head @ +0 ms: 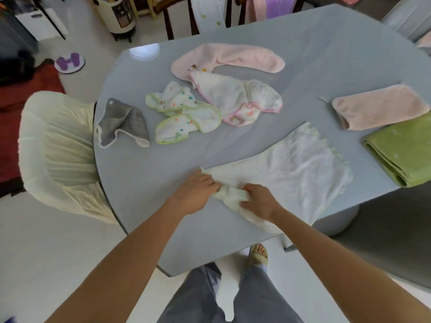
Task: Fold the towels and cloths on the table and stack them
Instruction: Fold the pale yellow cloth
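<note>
Both hands' fingers, left hand (pixel 194 191) and right hand (pixel 261 201), grip bunched white cloth (pixel 286 169) on grey table (pixel 144 178).

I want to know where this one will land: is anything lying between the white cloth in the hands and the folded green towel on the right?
Nothing visible. Both the left hand and right hand grip the white cloth; bare table separates it from the green towel. The folded pink towel lies farther back.
</note>
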Demonstrator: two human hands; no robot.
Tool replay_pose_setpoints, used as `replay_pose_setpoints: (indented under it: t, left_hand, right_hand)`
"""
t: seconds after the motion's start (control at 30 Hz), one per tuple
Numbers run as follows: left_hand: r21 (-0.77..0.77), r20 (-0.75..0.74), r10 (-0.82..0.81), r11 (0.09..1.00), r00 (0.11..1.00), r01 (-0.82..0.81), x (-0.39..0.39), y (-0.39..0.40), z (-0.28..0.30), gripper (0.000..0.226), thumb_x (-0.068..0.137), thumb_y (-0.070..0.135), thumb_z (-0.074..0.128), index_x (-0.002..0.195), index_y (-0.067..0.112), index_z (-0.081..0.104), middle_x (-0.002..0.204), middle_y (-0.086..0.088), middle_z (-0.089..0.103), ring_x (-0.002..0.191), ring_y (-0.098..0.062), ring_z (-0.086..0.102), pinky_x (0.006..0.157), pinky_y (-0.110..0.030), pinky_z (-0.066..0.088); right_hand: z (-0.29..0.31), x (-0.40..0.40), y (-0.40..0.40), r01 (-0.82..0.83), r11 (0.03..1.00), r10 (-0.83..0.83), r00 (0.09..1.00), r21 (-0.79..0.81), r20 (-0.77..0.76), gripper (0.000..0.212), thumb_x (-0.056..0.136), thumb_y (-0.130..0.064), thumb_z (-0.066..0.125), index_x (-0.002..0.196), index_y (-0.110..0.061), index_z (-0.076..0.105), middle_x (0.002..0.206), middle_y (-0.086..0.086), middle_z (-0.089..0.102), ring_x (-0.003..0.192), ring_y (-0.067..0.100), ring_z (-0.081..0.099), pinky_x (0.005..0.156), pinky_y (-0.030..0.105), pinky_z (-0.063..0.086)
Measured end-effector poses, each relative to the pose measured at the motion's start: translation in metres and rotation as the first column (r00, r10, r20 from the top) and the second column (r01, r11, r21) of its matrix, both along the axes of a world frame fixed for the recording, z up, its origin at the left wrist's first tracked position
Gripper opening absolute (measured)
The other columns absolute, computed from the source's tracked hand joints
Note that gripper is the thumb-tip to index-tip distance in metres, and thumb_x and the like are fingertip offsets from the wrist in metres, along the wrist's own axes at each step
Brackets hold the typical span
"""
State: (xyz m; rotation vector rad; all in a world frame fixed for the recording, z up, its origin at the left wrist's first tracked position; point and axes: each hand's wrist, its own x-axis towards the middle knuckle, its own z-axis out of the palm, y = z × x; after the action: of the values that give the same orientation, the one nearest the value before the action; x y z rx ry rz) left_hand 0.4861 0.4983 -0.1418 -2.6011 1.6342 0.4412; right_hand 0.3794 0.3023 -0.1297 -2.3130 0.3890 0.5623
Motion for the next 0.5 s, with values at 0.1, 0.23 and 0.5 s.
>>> replay_pose_setpoints:
  t: [0.1,0.23,0.5]
  left_hand:
    - [0.000,0.015,0.037,0.999,0.999,-0.037,0.009,0.006,0.006,0.037,0.079,0.007,0.049,0.109,0.018,0.068,0.102,-0.008,0.060,0.109,-0.030,0.053,0.117,-0.049,0.012]
    - [-0.103,0.048,0.096,0.991,0.994,-0.090,0.013,0.015,0.015,0.020,0.079,0.005,0.055,0.087,0.013,0.071,0.096,-0.008,0.060,0.101,-0.029,0.053,0.110,-0.041,0.029]
    - [0.250,-0.200,0.228,0.952,0.953,-0.175,-0.028,0.013,-0.020,0.102,0.082,0.070,0.047,0.151,0.021,-0.010,0.158,0.000,-0.020,0.145,-0.025,-0.018,0.119,-0.044,-0.004]
  right_hand:
    - [0.017,-0.004,0.017,-0.107,0.949,0.160,0.973,0.295,-0.164,0.027,0.076,-0.033,0.075,0.097,-0.017,0.067,0.091,-0.004,0.065,0.087,0.012,0.060,0.081,0.026,0.044]
    - [0.019,-0.009,0.025,0.138,0.931,-0.135,0.990,0.338,-0.032,0.011,0.090,-0.022,0.061,0.094,-0.016,0.068,0.099,0.004,0.069,0.091,0.015,0.065,0.086,0.029,0.049]
    - [-0.035,-0.001,0.018,-0.240,0.935,0.220,0.970,-0.261,-0.104,0.065,0.098,-0.049,0.032,0.151,-0.029,0.000,0.158,-0.001,-0.016,0.146,0.020,-0.014,0.120,0.038,0.000]
